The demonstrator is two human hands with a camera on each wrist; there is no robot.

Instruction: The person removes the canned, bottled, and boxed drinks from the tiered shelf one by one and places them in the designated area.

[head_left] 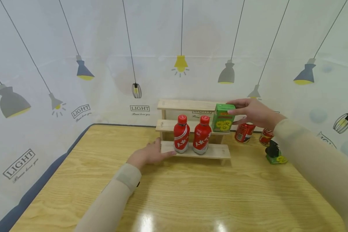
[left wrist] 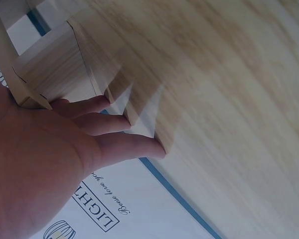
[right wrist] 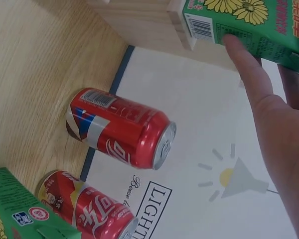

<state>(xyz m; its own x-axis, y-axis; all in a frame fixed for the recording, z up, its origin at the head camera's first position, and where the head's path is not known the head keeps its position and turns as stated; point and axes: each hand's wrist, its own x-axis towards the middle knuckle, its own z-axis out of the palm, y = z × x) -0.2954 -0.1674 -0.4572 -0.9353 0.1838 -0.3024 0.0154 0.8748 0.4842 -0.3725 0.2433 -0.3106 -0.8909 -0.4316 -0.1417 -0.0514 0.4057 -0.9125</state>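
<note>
A small three-step wooden shelf (head_left: 197,153) stands against the back wall. On its bottom step are two red-capped red drink bottles (head_left: 181,133), (head_left: 202,135), side by side. With thumb and fingers my right hand (head_left: 255,112) grips a green drink carton (head_left: 222,119) with yellow flowers, upright at the right end of the middle step. The right wrist view shows a finger on the carton's side (right wrist: 261,30). My left hand (head_left: 150,153) rests at the shelf's left end, its thumb along the bottom step. In the left wrist view its other fingers (left wrist: 134,145) are straight.
Right of the shelf stand two red soda cans (right wrist: 122,127), (right wrist: 87,206). Another green carton (right wrist: 27,211) is nearer, partly covered in the head view by a black object (head_left: 272,149). A wall sheet (head_left: 110,64) printed with lamps rises behind the wooden table (head_left: 174,196).
</note>
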